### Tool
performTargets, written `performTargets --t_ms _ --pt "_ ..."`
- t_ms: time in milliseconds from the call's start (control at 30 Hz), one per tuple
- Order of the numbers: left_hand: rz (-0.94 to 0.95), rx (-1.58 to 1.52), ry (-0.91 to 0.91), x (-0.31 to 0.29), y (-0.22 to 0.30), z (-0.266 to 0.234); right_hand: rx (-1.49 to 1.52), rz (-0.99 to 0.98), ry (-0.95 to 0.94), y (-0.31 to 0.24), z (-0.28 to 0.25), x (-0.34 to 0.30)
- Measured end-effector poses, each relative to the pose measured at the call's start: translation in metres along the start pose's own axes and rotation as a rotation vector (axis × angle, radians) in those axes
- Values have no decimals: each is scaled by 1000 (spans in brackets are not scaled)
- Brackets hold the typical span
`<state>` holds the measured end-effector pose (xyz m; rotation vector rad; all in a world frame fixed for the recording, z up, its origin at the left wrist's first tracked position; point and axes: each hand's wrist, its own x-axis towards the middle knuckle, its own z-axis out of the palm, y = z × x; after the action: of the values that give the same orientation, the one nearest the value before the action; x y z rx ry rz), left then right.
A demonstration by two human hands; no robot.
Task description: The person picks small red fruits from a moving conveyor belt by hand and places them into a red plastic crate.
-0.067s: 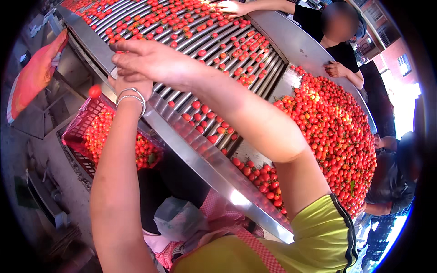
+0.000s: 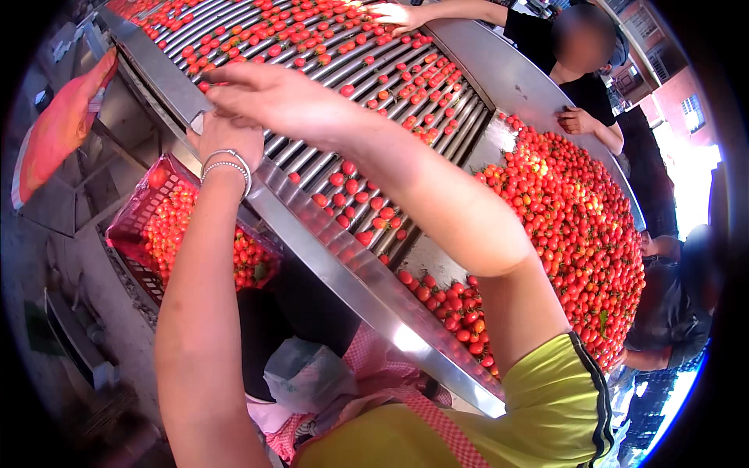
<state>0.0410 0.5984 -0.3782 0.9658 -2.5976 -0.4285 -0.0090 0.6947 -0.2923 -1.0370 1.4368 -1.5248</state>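
Small red tomatoes (image 2: pixel 351 187) lie scattered over the metal rollers (image 2: pixel 460 148) of a sorting table. At the table's near metal edge (image 2: pixel 328 269), my left hand (image 2: pixel 226 140), with bracelets on its wrist, rests by the rim. Its fingers are mostly hidden, and a small whitish patch shows beside them. My right hand (image 2: pixel 261 97) reaches across just above the left one, its fingers stretched out and holding nothing visible. A single tomato (image 2: pixel 158 178) is in the air over the red plastic crate (image 2: pixel 133 222), which stands below the edge with many tomatoes inside.
A large heap of tomatoes (image 2: pixel 562 234) fills the table's right end. Across the table, another person's hand (image 2: pixel 396 15) is on the rollers and their other hand (image 2: pixel 576 120) on the far rim. Another person stands at right. An orange-red sack (image 2: pixel 66 132) hangs at left.
The loose tomato has dropped a little lower toward the crate. My right hand has shifted slightly to the right, while my left hand has hardly moved.
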Motion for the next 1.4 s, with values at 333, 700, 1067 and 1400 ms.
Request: performTargets --t_ms 333,700,1067,1400 --pt "14 32 -119 2 4 -17 -1058 534 500 74 -211 -276" --pt "3 39 -99 -1 4 -13 -1540 1208 636 66 -181 -379" --pt "15 62 -71 -5 -6 2 -1387 479 434 140 -175 -309" --pt "15 67 -107 -10 13 1 -1891 528 750 128 -246 -388"
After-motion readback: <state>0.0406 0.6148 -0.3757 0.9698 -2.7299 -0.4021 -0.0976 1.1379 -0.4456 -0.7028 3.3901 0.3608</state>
